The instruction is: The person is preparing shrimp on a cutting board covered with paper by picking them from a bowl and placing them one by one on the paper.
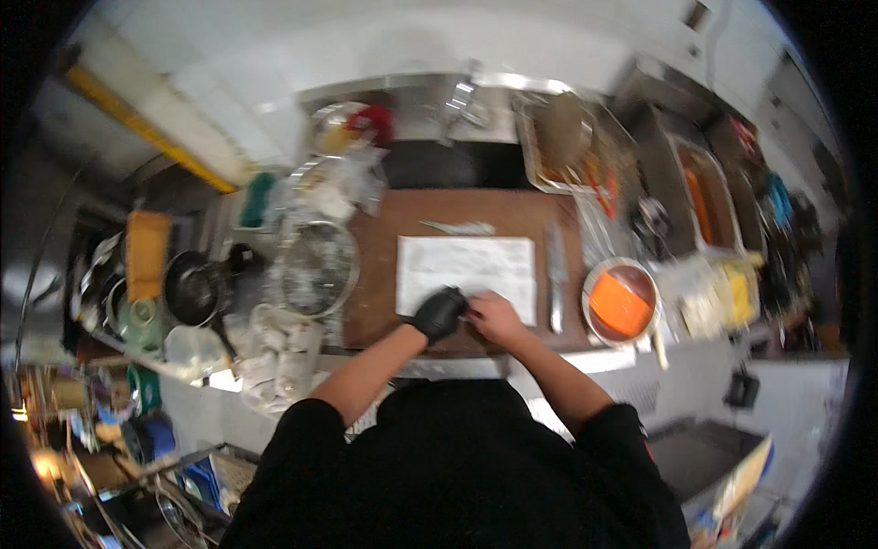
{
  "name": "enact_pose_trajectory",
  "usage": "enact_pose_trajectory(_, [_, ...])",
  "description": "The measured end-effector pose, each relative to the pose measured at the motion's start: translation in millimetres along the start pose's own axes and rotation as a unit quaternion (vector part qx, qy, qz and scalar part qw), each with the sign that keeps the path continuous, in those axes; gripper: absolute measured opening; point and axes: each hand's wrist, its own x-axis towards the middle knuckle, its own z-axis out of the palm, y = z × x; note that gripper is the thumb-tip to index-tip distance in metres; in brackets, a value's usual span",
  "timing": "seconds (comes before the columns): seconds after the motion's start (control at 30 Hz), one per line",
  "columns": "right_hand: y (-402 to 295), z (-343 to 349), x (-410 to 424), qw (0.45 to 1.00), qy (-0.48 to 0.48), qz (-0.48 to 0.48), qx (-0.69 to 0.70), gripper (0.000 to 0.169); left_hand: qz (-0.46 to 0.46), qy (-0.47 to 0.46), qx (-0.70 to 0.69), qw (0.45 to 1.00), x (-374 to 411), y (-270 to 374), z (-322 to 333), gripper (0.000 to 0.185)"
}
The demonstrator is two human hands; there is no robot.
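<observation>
My left hand (440, 316) wears a black glove and lies over the near edge of a white sheet (463, 264), paper or cloth. Bare and blurred, my right hand (496, 318) meets it at the fingertips; whether anything is pinched between them is hidden. The sheet lies flat on a brown cutting board (374, 274). To its right rests a kitchen knife (555, 274), handle toward me. Just beyond the sheet's far edge is a thin pale object (459, 227), too blurred to name.
Right of the board stands a round bowl (656, 302) with an orange piece (619, 305) in it. A large metal bowl (319, 267) sits on the left, near a frying pan (193, 288) and crumpled cloths (281, 357). A metal tray (538, 175) is behind, at right.
</observation>
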Motion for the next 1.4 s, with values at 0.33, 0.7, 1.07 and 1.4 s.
enact_pose_trajectory(0.33, [-40, -15, 15, 0.998, -0.042, -0.003, -0.049, 0.012, -0.022, 0.053, 0.102, 0.993, -7, -4, 29, 0.028])
enact_pose_trajectory(0.7, [-16, 1, 17, 0.995, 0.025, -0.098, -0.020, 0.011, -0.047, 0.028, 0.069, 0.996, -6, 4, 3, 0.022])
enact_pose_trajectory(1.07, [-21, -5, 11, 0.996, -0.031, -0.071, -0.046, 0.016, -0.103, 0.024, 0.137, 0.985, -5, 21, 16, 0.021])
enact_pose_trajectory(1.4, [-3, -13, 18, 0.970, -0.079, -0.202, -0.109, 0.022, -0.108, -0.035, 0.101, 0.988, 7, 3, -10, 0.013])
